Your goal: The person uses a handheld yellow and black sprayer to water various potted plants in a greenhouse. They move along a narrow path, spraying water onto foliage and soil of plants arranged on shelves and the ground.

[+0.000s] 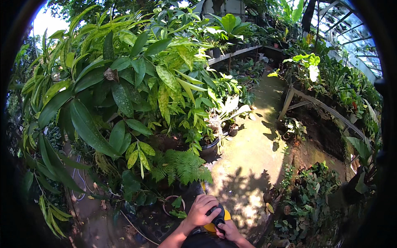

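Note:
At the bottom centre, my left hand (202, 210) is closed over the top of a black pump-like handle (219, 214). My right hand (228, 230) wraps the lower part of the same black piece, just to the right. Beneath both hands shows a yellow rounded container (227, 214), partly covered by them. A green fern (180, 166) spreads just above my left hand, and a round pot (174, 205) stands to its left. A leafy shrub with spotted leaves (121, 96) fills the left and upper middle.
A sunlit concrete path (245, 158) runs ahead between plants. A black pot (210, 147) stands at its left edge. On the right is a plant bench with a metal frame (328, 110); low foliage (313, 192) grows nearer. A hose (138, 230) lies at lower left.

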Demonstrator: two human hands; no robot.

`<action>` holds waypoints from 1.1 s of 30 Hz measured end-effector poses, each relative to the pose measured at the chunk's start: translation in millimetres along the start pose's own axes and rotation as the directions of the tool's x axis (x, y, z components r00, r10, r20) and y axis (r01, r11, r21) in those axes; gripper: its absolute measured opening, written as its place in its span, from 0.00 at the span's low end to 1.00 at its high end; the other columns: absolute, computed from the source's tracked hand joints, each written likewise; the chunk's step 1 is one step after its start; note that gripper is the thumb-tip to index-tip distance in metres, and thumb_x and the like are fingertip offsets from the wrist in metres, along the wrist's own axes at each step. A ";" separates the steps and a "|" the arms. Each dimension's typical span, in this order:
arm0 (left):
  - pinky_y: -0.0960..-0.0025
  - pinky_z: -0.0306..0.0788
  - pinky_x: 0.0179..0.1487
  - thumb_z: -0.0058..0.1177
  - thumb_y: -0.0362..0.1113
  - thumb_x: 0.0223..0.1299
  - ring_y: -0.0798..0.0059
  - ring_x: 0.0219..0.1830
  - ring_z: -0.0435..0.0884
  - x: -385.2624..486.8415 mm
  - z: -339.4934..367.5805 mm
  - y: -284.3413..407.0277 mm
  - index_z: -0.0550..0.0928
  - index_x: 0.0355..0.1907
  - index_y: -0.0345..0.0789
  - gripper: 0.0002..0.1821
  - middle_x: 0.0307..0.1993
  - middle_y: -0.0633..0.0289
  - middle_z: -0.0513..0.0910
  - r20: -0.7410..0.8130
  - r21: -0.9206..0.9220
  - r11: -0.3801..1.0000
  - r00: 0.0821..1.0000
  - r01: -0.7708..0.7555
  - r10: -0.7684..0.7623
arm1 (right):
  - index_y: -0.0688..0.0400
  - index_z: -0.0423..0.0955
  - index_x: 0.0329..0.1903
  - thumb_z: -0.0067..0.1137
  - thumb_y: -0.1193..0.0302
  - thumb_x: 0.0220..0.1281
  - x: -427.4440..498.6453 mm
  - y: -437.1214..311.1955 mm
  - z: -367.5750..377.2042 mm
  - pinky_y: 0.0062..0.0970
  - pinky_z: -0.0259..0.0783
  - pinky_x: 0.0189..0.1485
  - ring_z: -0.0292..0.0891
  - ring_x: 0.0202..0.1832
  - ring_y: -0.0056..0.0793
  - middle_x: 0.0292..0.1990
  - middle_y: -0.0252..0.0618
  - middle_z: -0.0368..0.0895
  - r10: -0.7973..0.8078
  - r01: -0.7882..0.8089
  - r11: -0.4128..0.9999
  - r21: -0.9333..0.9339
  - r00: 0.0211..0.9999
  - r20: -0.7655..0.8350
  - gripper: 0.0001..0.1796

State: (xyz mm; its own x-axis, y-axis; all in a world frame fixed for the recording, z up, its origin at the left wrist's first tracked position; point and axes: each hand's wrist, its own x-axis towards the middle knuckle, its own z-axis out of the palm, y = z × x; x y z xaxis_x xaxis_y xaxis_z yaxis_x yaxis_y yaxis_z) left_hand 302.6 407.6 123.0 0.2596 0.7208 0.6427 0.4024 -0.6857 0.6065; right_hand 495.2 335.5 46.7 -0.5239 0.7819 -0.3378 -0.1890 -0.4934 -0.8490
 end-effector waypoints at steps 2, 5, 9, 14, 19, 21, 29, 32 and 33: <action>0.62 0.72 0.39 0.63 0.35 0.54 0.59 0.31 0.79 22.6 4.9 8.7 0.79 0.21 0.34 0.10 0.23 0.58 0.78 0.060 0.019 0.994 0.992 -0.112 0.111 | 0.62 0.70 0.35 0.49 0.63 0.71 -4.7 -11.0 -10.1 0.20 0.60 0.22 0.64 0.19 0.19 0.21 0.32 0.69 -0.062 0.066 0.996 -0.053 0.996 0.059 0.14; 0.62 0.67 0.27 0.62 0.35 0.54 0.62 0.20 0.74 53.6 14.4 33.2 0.73 0.12 0.36 0.18 0.14 0.60 0.72 0.176 -0.084 0.973 0.958 -0.213 0.225 | 0.61 0.70 0.34 0.54 0.63 0.70 -17.1 -24.7 -27.6 0.20 0.61 0.22 0.66 0.19 0.19 0.20 0.31 0.70 -0.039 0.047 0.994 -0.104 0.996 0.075 0.14; 0.61 0.62 0.21 0.61 0.36 0.54 0.60 0.13 0.69 76.3 14.4 59.5 0.68 0.08 0.37 0.23 0.10 0.60 0.66 0.162 -0.016 0.988 0.975 -0.152 0.152 | 0.59 0.74 0.27 0.66 0.66 0.63 -29.5 -38.0 -49.6 0.20 0.64 0.23 0.69 0.21 0.16 0.20 0.29 0.74 0.026 -0.002 0.933 -0.360 0.998 0.062 0.14; 0.62 0.62 0.20 0.62 0.34 0.53 0.62 0.12 0.69 61.6 54.1 73.8 0.70 0.08 0.37 0.21 0.09 0.61 0.67 0.026 0.048 0.995 0.996 -0.090 0.089 | 0.60 0.77 0.29 0.71 0.63 0.58 -36.8 -49.5 -75.2 0.19 0.65 0.28 0.70 0.22 0.16 0.20 0.26 0.75 -0.174 0.210 0.862 -0.462 0.977 0.119 0.15; 0.63 0.60 0.19 0.62 0.32 0.53 0.63 0.12 0.68 60.9 68.1 85.5 0.70 0.08 0.38 0.21 0.09 0.63 0.68 0.015 0.068 0.996 0.998 -0.065 0.064 | 0.62 0.79 0.34 0.72 0.61 0.57 -47.3 -54.3 -105.1 0.23 0.69 0.39 0.74 0.32 0.21 0.28 0.29 0.79 0.075 0.078 0.817 -0.571 0.968 0.240 0.16; 0.63 0.60 0.19 0.62 0.32 0.54 0.65 0.12 0.67 58.8 59.1 98.9 0.70 0.08 0.38 0.21 0.09 0.64 0.68 -0.031 0.122 0.991 0.998 -0.056 0.060 | 0.63 0.80 0.37 0.71 0.60 0.57 -49.4 -52.2 -109.1 0.26 0.70 0.46 0.76 0.38 0.23 0.33 0.32 0.80 -0.072 0.217 0.840 -0.498 0.953 0.294 0.18; 0.66 0.64 0.23 0.62 0.30 0.53 0.65 0.13 0.69 30.8 108.9 88.0 0.72 0.09 0.38 0.20 0.09 0.65 0.69 -0.159 0.118 0.993 0.987 0.003 0.016 | 0.54 0.70 0.29 0.43 0.56 0.75 -61.7 -53.5 -112.9 0.20 0.59 0.33 0.63 0.27 0.19 0.22 0.28 0.69 0.198 -0.153 0.976 -0.154 0.919 0.342 0.20; 0.66 0.69 0.34 0.60 0.30 0.55 0.64 0.21 0.74 2.3 114.5 75.6 0.76 0.16 0.34 0.13 0.17 0.61 0.74 -0.232 0.189 0.970 0.967 0.153 -0.107 | 0.53 0.68 0.28 0.43 0.56 0.74 -58.1 -47.7 -108.1 0.21 0.56 0.28 0.59 0.23 0.19 0.20 0.26 0.65 0.245 -0.183 0.957 -0.225 0.925 0.290 0.19; 0.66 0.70 0.38 0.59 0.30 0.55 0.63 0.24 0.75 -6.9 115.3 72.2 0.77 0.18 0.33 0.11 0.19 0.60 0.75 -0.298 0.198 0.951 0.939 0.237 -0.172 | 0.53 0.68 0.28 0.44 0.57 0.74 -54.9 -44.6 -105.9 0.20 0.56 0.27 0.59 0.22 0.19 0.19 0.26 0.65 0.259 -0.194 0.951 -0.239 0.925 0.280 0.19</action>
State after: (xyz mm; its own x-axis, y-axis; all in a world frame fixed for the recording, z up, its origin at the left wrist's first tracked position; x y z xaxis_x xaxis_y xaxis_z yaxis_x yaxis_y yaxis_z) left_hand 431.1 364.8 108.4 -0.0867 0.7645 0.6388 0.6178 -0.4618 0.6365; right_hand 620.3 355.0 60.1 -0.7655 0.4889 -0.4183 0.1203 -0.5298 -0.8395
